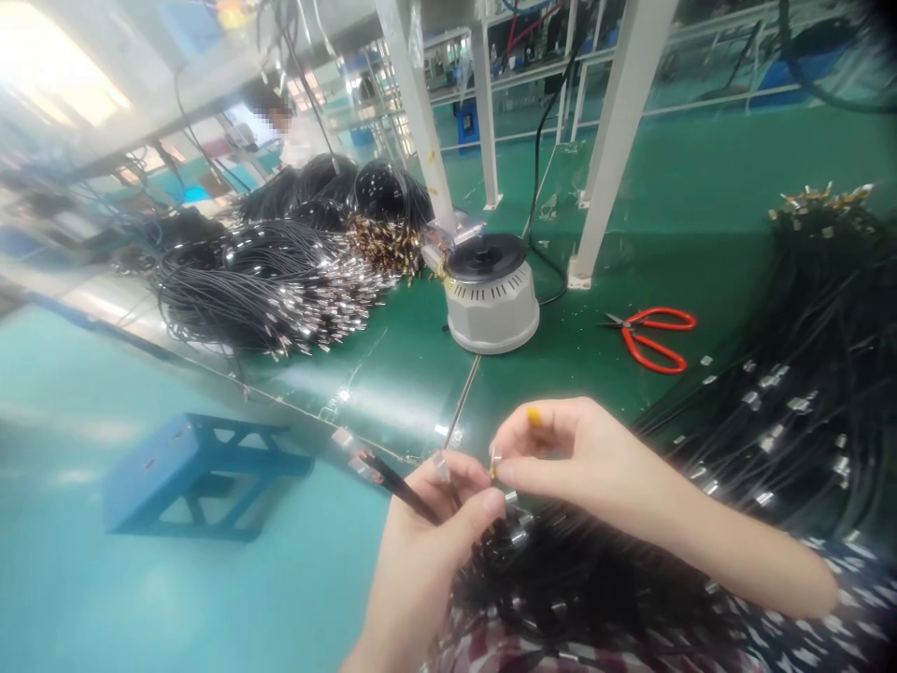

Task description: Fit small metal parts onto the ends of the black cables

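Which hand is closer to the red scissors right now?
Right. The right hand sits just below and left of the red scissors; the left hand is lower and farther left, holding a black cable.

cable bundles [280, 280] far left on bench [617, 243] | round device [491, 294] centre | scissors [651, 336] right of device | stool [196, 472] below left

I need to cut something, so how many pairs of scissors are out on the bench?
1. The red-handled scissors lie on the green bench, right of the round white machine and left of the black cable pile. More could be buried under the cables.
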{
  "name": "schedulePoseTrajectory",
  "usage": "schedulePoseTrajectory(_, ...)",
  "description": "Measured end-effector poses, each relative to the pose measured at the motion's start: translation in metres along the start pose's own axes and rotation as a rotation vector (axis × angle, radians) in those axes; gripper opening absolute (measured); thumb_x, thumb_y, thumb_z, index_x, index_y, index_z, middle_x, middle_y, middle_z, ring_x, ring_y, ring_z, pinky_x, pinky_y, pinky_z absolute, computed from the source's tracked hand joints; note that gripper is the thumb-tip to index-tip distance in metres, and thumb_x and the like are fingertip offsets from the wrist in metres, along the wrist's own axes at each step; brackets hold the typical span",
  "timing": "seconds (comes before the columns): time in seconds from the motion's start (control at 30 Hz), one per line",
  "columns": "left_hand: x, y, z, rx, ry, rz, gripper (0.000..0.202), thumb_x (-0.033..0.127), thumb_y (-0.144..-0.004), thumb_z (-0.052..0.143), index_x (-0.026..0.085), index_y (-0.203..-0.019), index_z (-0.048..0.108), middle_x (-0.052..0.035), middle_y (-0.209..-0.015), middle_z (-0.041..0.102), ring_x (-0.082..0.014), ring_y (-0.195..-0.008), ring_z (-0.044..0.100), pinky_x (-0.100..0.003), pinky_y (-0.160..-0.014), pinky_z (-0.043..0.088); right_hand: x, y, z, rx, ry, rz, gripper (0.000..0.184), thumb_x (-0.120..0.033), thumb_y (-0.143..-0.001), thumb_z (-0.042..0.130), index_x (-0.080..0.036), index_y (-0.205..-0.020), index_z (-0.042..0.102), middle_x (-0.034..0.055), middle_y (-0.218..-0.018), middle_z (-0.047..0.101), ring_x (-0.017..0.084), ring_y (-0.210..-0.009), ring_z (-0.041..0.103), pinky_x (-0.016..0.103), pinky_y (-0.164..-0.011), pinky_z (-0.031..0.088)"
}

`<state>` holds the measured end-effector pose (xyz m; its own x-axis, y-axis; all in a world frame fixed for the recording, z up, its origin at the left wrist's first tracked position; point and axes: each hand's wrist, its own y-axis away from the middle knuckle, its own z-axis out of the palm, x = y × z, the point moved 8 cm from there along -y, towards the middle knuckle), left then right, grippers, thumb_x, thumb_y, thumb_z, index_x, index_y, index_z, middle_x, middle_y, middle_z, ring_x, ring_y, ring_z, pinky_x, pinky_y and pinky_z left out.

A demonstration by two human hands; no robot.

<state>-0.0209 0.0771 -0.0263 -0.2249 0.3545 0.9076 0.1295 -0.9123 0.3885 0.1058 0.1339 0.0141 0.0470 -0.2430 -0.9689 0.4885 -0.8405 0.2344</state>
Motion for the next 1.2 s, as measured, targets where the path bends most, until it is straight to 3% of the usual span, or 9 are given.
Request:
schedulePoseTrajectory(0.1,-0.001,0.0,-0.002,0.013,0.007,-0.006,0.025,0.03,-0.065,0.083,0.015,-0.072,0.064,0.0017,-0.057,0.059,-0.0064,-0.048,0.045,-0.016,-0.044,0.031,-0.001,0.002,-0.004,0.053,0.118,-0.085,0.009,-0.013,-0.073,0.067,-0.019,-0.079,0.066,-0.002,-0.072,0.068,0.015,-0.07,0.063,0.028,-0.068,0.047)
schedulePoseTrajectory(0.17,-0.002,0.0,-0.003,0.019,0.034,-0.017,0.026,0.032,-0.066,0.082,0.016,-0.074,0.063,0.0018,-0.058,0.06,-0.0061,-0.046,0.045,-0.016,-0.043,0.031,0.003,0.004,-0.007,0.09,0.152,-0.114,0.02,-0.016,-0.078,0.066,-0.022,-0.097,0.064,-0.001,-0.082,0.071,0.018,-0.079,0.065,0.033,-0.076,0.047)
schedulePoseTrajectory(0.23,-0.002,-0.002,-0.003,0.029,0.052,-0.019,0.028,0.033,-0.067,0.082,0.016,-0.074,0.061,0.0021,-0.058,0.06,-0.0054,-0.044,0.044,-0.016,-0.041,0.029,0.012,0.005,-0.011,0.125,0.118,-0.102,0.027,-0.021,-0.082,0.064,-0.024,-0.109,0.059,0.002,-0.097,0.073,0.021,-0.09,0.066,0.036,-0.08,0.047)
schedulePoseTrajectory(0.33,-0.002,-0.003,-0.005,0.062,0.068,-0.012,0.029,0.032,-0.066,0.083,0.016,-0.074,0.06,0.0029,-0.056,0.059,-0.004,-0.041,0.042,-0.015,-0.038,0.024,0.022,0.006,-0.014,0.153,-0.012,-0.097,0.026,-0.028,-0.085,0.062,-0.023,-0.109,0.054,0.007,-0.11,0.069,0.023,-0.103,0.064,0.039,-0.084,0.048)
schedulePoseTrajectory(0.47,-0.003,-0.004,-0.005,0.049,0.069,-0.008,0.029,0.033,-0.067,0.082,0.015,-0.074,0.06,0.004,-0.055,0.057,-0.0034,-0.041,0.04,-0.015,-0.037,0.024,0.024,0.004,-0.006,0.144,-0.114,-0.096,0.028,-0.031,-0.081,0.068,-0.021,-0.103,0.054,0.0063,-0.102,0.071,0.023,-0.098,0.064,0.041,-0.089,0.044)
schedulePoseTrajectory(0.7,-0.003,-0.002,-0.006,0.043,0.089,-0.024,0.028,0.032,-0.067,0.083,0.016,-0.075,0.06,0.004,-0.058,0.058,-0.0039,-0.044,0.044,-0.014,-0.041,0.029,0.03,0.0,-0.001,0.223,-0.324,-0.087,0.028,-0.022,-0.071,0.077,-0.022,-0.086,0.053,-0.0028,-0.073,0.07,0.015,-0.072,0.064,0.031,-0.074,0.046)
schedulePoseTrajectory(0.87,-0.005,-0.002,-0.004,0.013,0.13,-0.029,0.027,0.031,-0.068,0.082,0.016,-0.076,0.061,0.0021,-0.059,0.061,-0.0048,-0.046,0.045,-0.015,-0.043,0.032,0.037,0.0,0.002,0.197,-0.507,-0.04,0.036,-0.024,-0.066,0.084,-0.021,-0.08,0.051,-0.0048,-0.067,0.07,0.013,-0.065,0.065,0.028,-0.071,0.049)
schedulePoseTrajectory(1.2,-0.01,-0.004,0.009,-0.131,0.239,-0.056,0.024,0.031,-0.074,0.078,0.014,-0.07,0.061,0.0009,-0.055,0.061,-0.0045,-0.044,0.044,-0.014,-0.04,0.027,0.033,0.0,0.012,0.125,-0.641,-0.047,0.039,-0.02,-0.066,0.084,-0.022,-0.079,0.047,-0.0052,-0.061,0.07,0.013,-0.055,0.064,0.027,-0.065,0.047)
